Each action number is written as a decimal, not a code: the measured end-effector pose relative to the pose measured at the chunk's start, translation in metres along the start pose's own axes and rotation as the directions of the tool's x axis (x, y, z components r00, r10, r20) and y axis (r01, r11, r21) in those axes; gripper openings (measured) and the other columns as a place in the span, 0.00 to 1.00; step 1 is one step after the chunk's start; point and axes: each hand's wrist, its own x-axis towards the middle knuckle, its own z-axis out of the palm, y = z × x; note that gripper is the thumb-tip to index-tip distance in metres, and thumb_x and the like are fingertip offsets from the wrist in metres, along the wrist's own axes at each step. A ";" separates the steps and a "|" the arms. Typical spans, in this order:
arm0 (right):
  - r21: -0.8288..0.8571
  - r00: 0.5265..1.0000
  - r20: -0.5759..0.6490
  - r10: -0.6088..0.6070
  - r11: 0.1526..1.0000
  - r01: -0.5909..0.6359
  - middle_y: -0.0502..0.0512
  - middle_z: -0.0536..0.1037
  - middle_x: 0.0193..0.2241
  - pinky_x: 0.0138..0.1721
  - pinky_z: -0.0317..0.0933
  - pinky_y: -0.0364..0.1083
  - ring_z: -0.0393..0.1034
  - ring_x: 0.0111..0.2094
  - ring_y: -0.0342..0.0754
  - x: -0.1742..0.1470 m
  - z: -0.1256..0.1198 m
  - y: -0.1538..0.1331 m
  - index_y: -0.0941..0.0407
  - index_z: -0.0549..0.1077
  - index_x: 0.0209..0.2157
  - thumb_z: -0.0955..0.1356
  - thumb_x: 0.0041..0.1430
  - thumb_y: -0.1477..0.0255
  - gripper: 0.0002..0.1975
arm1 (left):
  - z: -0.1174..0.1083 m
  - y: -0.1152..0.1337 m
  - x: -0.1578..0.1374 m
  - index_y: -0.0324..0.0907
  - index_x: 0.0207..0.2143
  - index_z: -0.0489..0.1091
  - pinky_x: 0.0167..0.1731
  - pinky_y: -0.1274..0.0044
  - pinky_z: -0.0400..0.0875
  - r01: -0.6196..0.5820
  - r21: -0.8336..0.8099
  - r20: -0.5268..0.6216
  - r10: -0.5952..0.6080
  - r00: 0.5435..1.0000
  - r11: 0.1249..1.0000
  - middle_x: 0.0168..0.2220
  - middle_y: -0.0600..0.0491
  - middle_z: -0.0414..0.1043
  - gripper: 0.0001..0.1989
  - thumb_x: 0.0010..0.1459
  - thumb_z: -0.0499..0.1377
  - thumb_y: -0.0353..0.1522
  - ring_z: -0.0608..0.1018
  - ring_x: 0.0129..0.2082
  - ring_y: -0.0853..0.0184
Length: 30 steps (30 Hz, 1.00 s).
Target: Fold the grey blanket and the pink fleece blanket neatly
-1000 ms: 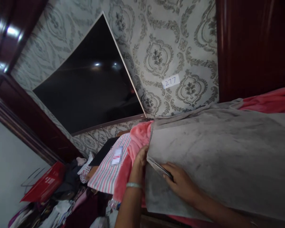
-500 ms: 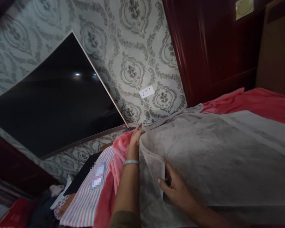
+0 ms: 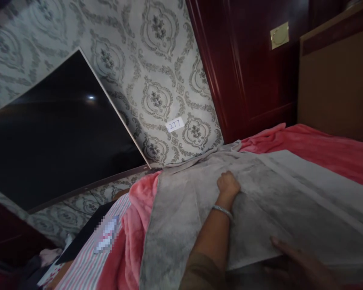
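A large grey plush blanket point(image 3: 175, 225) lies spread out, with a part of it folded over toward the right. My left hand point(image 3: 228, 183) is closed in a fist on its upper middle, fingers curled into the fabric; the fingertips are hidden. At the blanket's near edge, my right hand point(image 3: 299, 262) has the thumb above the cloth and the other fingers below. That hand is dark and partly blurred.
Red and pink plush bedding point(image 3: 314, 149) shows behind and left of the blanket. A striped cloth point(image 3: 81, 257) lies at lower left. A wall-side television point(image 3: 66, 141), a dark red panel point(image 3: 245, 72) and a cardboard box point(image 3: 335, 84) stand beyond.
Both hands have moved right and brought the blanket's edge along, baring grey fabric on the left. My left hand has left the far left corner. The view has turned slightly right.
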 end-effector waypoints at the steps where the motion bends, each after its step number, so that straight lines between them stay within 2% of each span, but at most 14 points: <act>1: 0.035 0.999 -0.012 0.048 0.998 -0.047 0.60 0.81 0.40 0.33 0.75 0.56 0.78 0.36 0.59 0.000 -0.002 0.001 0.51 0.71 0.53 0.76 0.45 0.57 0.33 | 0.002 0.000 -0.002 0.36 0.56 0.73 0.57 0.63 0.68 0.001 0.035 -0.008 -0.001 1.000 0.999 0.55 0.32 0.74 0.24 0.55 0.59 0.25 0.77 0.56 0.48; 5: 0.106 0.998 -0.009 0.056 0.993 -0.054 0.58 0.81 0.41 0.31 0.75 0.52 0.77 0.32 0.54 -0.004 0.000 -0.001 0.52 0.68 0.53 0.76 0.47 0.59 0.32 | -0.013 0.003 0.007 0.40 0.60 0.71 0.55 0.67 0.70 0.004 0.087 -0.007 -0.004 1.000 0.996 0.54 0.38 0.77 0.27 0.57 0.58 0.26 0.77 0.56 0.52; 8: 0.088 1.000 -0.019 0.022 0.996 -0.020 0.60 0.81 0.41 0.32 0.75 0.51 0.78 0.33 0.54 -0.003 -0.001 -0.003 0.53 0.68 0.54 0.76 0.47 0.60 0.33 | -0.020 0.012 0.015 0.41 0.63 0.67 0.57 0.68 0.69 -0.054 0.075 -0.063 0.058 0.996 0.996 0.57 0.41 0.75 0.29 0.58 0.56 0.26 0.76 0.58 0.54; 10: 0.072 1.000 -0.021 0.017 0.997 -0.015 0.61 0.81 0.41 0.32 0.75 0.52 0.79 0.35 0.57 0.000 -0.006 -0.004 0.52 0.69 0.54 0.76 0.45 0.58 0.34 | -0.013 0.018 0.016 0.41 0.64 0.67 0.57 0.68 0.69 -0.098 0.073 -0.071 0.103 0.992 0.993 0.57 0.41 0.75 0.29 0.58 0.56 0.27 0.76 0.57 0.54; 13: 0.081 0.996 -0.074 0.046 0.996 -0.040 0.57 0.81 0.37 0.30 0.76 0.53 0.78 0.33 0.57 0.002 -0.014 -0.003 0.51 0.69 0.50 0.77 0.39 0.58 0.34 | 0.004 0.023 0.014 0.42 0.61 0.70 0.57 0.66 0.69 -0.114 0.102 0.037 0.111 0.993 0.988 0.56 0.39 0.75 0.27 0.58 0.59 0.30 0.77 0.56 0.52; 16: 0.104 0.991 -0.118 0.061 0.993 -0.049 0.53 0.80 0.33 0.28 0.75 0.50 0.77 0.29 0.52 -0.005 -0.018 -0.003 0.51 0.68 0.47 0.77 0.41 0.60 0.31 | 0.011 0.021 0.015 0.40 0.59 0.73 0.56 0.65 0.69 -0.100 -0.019 0.083 0.101 0.991 0.995 0.55 0.38 0.76 0.26 0.59 0.62 0.38 0.77 0.55 0.50; 18: 0.115 0.993 -0.089 0.072 0.991 -0.062 0.53 0.81 0.33 0.26 0.74 0.47 0.77 0.28 0.51 -0.011 -0.019 -0.006 0.51 0.68 0.48 0.76 0.45 0.61 0.28 | 0.003 0.016 0.019 0.40 0.59 0.73 0.54 0.66 0.71 -0.082 -0.138 0.062 0.091 0.994 0.987 0.49 0.41 0.80 0.25 0.61 0.61 0.39 0.80 0.51 0.53; 21: 0.128 0.994 -0.034 0.106 0.987 -0.101 0.56 0.82 0.36 0.27 0.73 0.47 0.78 0.30 0.53 -0.015 -0.022 -0.014 0.52 0.67 0.49 0.77 0.46 0.62 0.29 | -0.023 -0.004 0.023 0.42 0.55 0.76 0.54 0.69 0.71 -0.058 -0.194 -0.011 0.056 0.998 0.979 0.47 0.46 0.81 0.19 0.62 0.59 0.33 0.80 0.49 0.58; 24: 0.113 0.991 0.017 0.135 0.984 -0.136 0.60 0.82 0.40 0.28 0.74 0.49 0.79 0.34 0.56 -0.014 -0.026 -0.022 0.54 0.68 0.50 0.78 0.45 0.62 0.32 | -0.052 -0.040 0.017 0.41 0.54 0.76 0.64 0.69 0.61 0.016 -0.204 -0.159 -0.049 0.986 0.979 0.58 0.43 0.74 0.21 0.59 0.59 0.27 0.71 0.62 0.55; 26: 0.082 0.988 0.017 0.154 0.984 -0.155 0.62 0.82 0.42 0.28 0.74 0.49 0.80 0.35 0.58 -0.013 -0.028 -0.025 0.55 0.68 0.52 0.78 0.45 0.64 0.32 | -0.066 -0.068 0.008 0.39 0.57 0.73 0.66 0.66 0.56 0.100 -0.224 -0.230 -0.152 0.961 0.969 0.63 0.39 0.68 0.24 0.57 0.61 0.26 0.65 0.67 0.51; 30: 0.033 0.992 0.001 0.122 0.992 -0.122 0.63 0.81 0.45 0.30 0.75 0.49 0.80 0.36 0.58 -0.017 -0.026 -0.025 0.55 0.67 0.55 0.78 0.46 0.67 0.34 | -0.071 -0.111 -0.013 0.35 0.57 0.72 0.59 0.66 0.66 0.226 -0.303 -0.204 -0.295 0.934 0.926 0.57 0.36 0.74 0.23 0.58 0.62 0.31 0.75 0.59 0.50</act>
